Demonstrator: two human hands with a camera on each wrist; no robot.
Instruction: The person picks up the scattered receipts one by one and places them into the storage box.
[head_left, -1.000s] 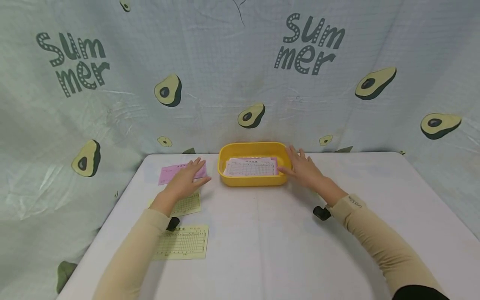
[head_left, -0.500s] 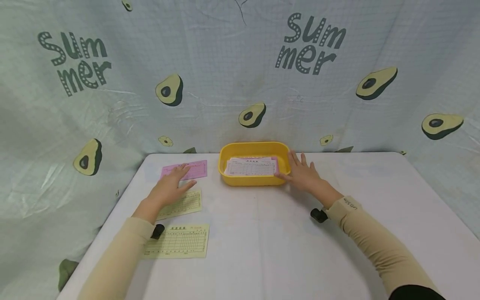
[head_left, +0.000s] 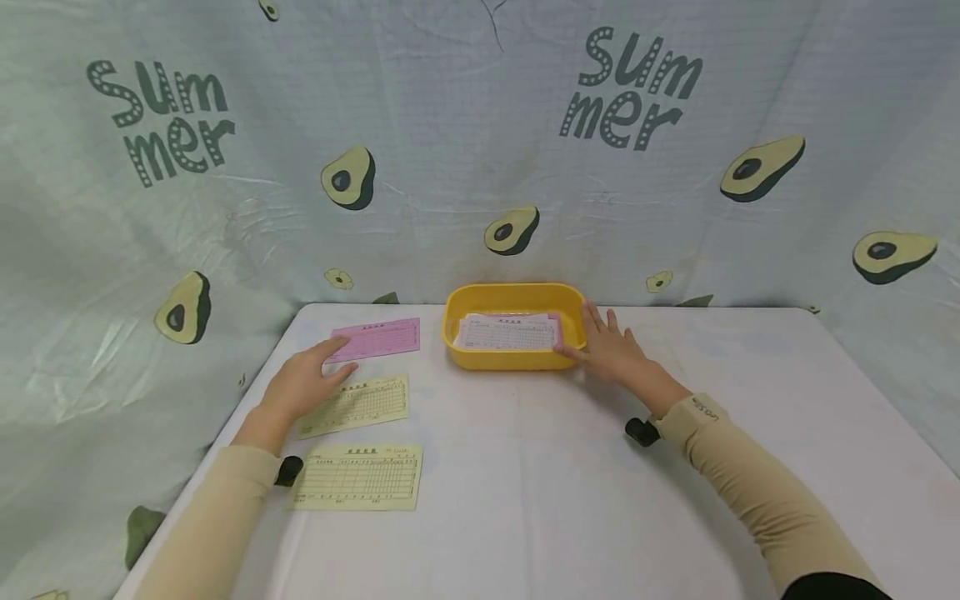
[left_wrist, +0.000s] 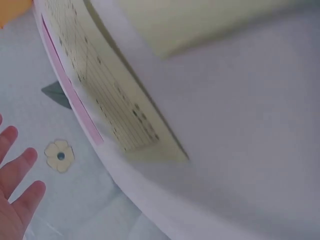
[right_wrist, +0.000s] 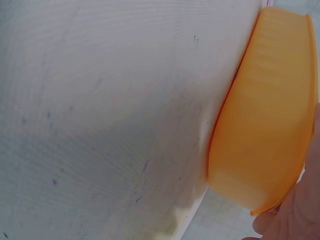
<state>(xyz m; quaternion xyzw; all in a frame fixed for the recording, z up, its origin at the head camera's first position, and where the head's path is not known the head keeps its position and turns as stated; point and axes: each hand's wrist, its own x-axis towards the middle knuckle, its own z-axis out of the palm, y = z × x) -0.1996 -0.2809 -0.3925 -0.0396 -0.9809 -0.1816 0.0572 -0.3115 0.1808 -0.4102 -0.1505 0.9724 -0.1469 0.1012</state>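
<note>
A yellow plastic basket (head_left: 513,360) stands at the back of the table, holding a small stack of printed paper slips (head_left: 507,333), white on top with pink edges beneath. My right hand (head_left: 613,357) rests at the basket's right end, fingers spread and fairly straight, thumb by its front corner; the right wrist view shows the hand against the rim. To the left, my left hand (head_left: 300,385) has its fingers extended, near the left ends of a pink slip (head_left: 382,338) and a yellow slip (head_left: 367,403). Whether it touches them I cannot tell. It holds nothing visible.
Nearer the front lies another yellow slip (head_left: 360,477), beside the left wrist's black camera (head_left: 288,471). A white cloth covers the table (head_left: 570,508). Behind and at the left hangs a curtain (head_left: 420,167) printed with avocados.
My left hand has moved left and a little toward me, uncovering more of the pink and yellow slips. The right hand stays at the basket's right end, its fingers slightly lower.
</note>
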